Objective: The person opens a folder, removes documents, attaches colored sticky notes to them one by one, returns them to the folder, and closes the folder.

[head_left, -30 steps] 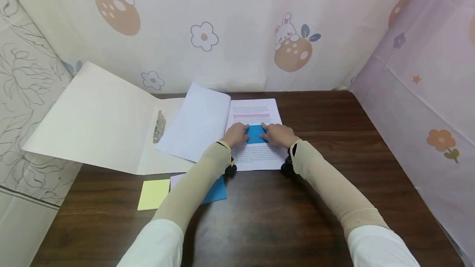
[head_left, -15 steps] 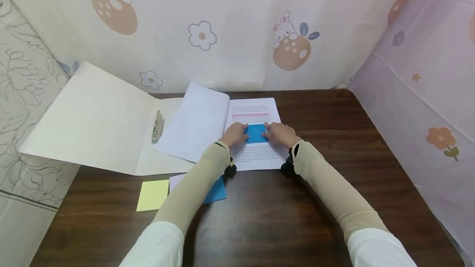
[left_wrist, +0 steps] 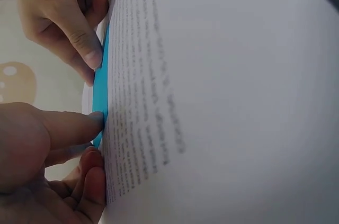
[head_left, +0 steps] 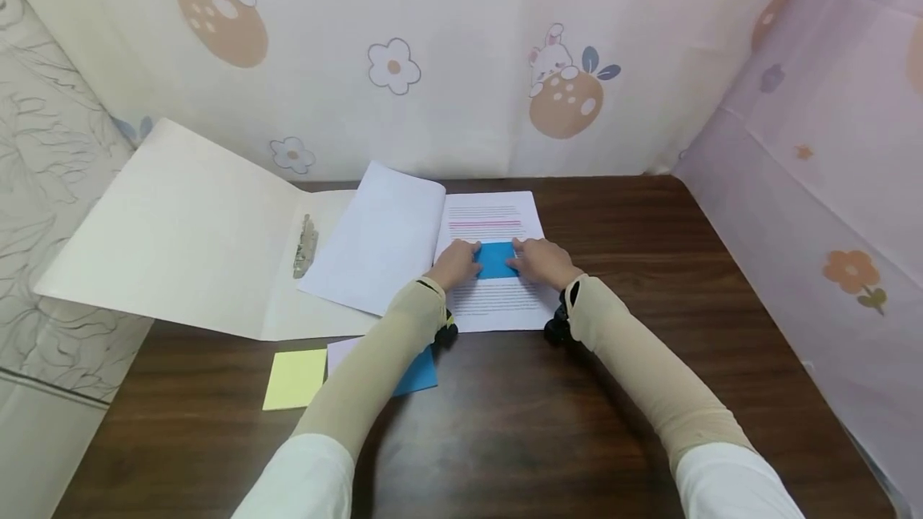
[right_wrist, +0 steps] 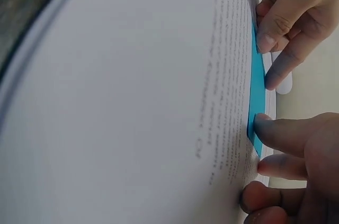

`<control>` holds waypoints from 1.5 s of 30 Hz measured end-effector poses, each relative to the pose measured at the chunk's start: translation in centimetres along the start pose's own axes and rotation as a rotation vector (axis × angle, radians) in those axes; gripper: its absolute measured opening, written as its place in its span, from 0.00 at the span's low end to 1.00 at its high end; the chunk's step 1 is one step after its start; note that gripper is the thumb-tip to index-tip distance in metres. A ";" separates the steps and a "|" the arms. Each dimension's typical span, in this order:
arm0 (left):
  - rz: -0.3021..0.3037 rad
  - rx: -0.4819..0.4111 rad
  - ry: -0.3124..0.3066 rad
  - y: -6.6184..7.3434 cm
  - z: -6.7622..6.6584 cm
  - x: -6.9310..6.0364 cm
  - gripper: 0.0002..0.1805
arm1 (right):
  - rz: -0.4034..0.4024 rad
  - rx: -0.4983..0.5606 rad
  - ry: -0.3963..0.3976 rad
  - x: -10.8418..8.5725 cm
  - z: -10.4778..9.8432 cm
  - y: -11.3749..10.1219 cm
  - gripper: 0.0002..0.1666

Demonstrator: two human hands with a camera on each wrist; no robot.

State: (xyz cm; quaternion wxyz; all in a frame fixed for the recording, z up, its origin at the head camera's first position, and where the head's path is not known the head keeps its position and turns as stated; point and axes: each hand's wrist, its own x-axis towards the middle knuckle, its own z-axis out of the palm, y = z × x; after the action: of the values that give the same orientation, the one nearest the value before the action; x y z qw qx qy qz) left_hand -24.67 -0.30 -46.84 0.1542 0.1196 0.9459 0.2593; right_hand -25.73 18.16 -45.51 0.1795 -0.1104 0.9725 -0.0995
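A blue sticky note (head_left: 496, 260) lies flat across the middle of a printed page (head_left: 497, 311) with a pink-marked line above it. At the note's left end my left hand (head_left: 456, 263) presses with thumb and forefinger. My right hand (head_left: 544, 263) does the same at the right end. In the left wrist view the left thumb (left_wrist: 74, 126) rests on the note's near edge, with the forefinger on its far side and the other fingers bent. The right wrist view has the right thumb (right_wrist: 280, 131) on the note in the same way. The fingers partly cover both ends.
An open white binder (head_left: 195, 239) with a metal clip (head_left: 306, 247) lies to the left, a turned-over sheet (head_left: 382, 239) across it. Yellow (head_left: 296, 379), lilac (head_left: 340, 352) and blue (head_left: 421, 375) note pads lie in front, partly under the left forearm. A patterned curtain (head_left: 461, 38) stands behind.
My right fingertips have slid slightly outward along the blue sticky note, toward its right end. The left hand and the note stay in place; the head view shifts a little.
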 end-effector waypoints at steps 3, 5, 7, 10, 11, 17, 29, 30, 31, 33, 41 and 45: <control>0.007 -0.002 -0.011 0.1 0.1 0.0 0.30 | 0.011 0.010 0.011 -0.2 -0.1 0.2 0.35; 0.006 -0.015 -0.001 0.1 0.2 -0.1 0.29 | 0.011 0.017 0.012 -0.4 -0.2 0.2 0.35; 0.012 -0.035 0.016 -0.1 0.2 -0.3 0.27 | 0.015 0.032 0.013 -0.7 -0.4 0.2 0.33; 0.025 -0.081 0.047 -0.3 0.1 -0.7 0.22 | 0.020 0.052 0.020 -1.2 -0.8 0.4 0.31; 0.032 -0.098 0.055 -0.4 0.0 -0.9 0.21 | 0.021 0.057 0.024 -1.3 -0.9 0.5 0.30; 0.071 -0.171 0.077 -0.4 -0.8 -2.0 0.17 | 0.038 0.066 0.070 -1.9 -1.3 1.6 0.26; 0.079 -0.157 0.199 -1.2 -4.2 -4.0 0.17 | 0.041 0.165 0.120 -2.8 -1.5 3.0 0.26; 0.069 -0.155 0.207 -1.4 -4.5 -4.2 0.17 | 0.041 0.169 0.120 -2.9 -1.4 3.0 0.26; 0.059 -0.153 0.214 -1.7 -4.7 -4.3 0.17 | 0.040 0.172 0.120 -3.1 -1.4 3.0 0.25; 0.034 -0.151 0.224 -2.4 -5.1 -4.5 0.17 | 0.040 0.177 0.117 -3.2 -1.1 3.0 0.25; -0.013 -0.149 0.299 -5.3 -6.6 -5.1 0.19 | 0.034 0.181 0.128 -3.5 -0.6 3.3 0.24; -0.060 -0.152 0.316 -6.9 -7.3 -5.3 0.21 | 0.024 0.188 0.126 -3.7 -0.7 3.4 0.24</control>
State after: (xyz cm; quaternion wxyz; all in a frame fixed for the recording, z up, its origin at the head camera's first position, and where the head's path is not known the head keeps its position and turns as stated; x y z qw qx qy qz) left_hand -23.36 -11.05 -43.26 0.0197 0.0371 0.9391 0.3411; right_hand -23.21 22.41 -44.46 0.1287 -0.0748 0.9695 -0.1949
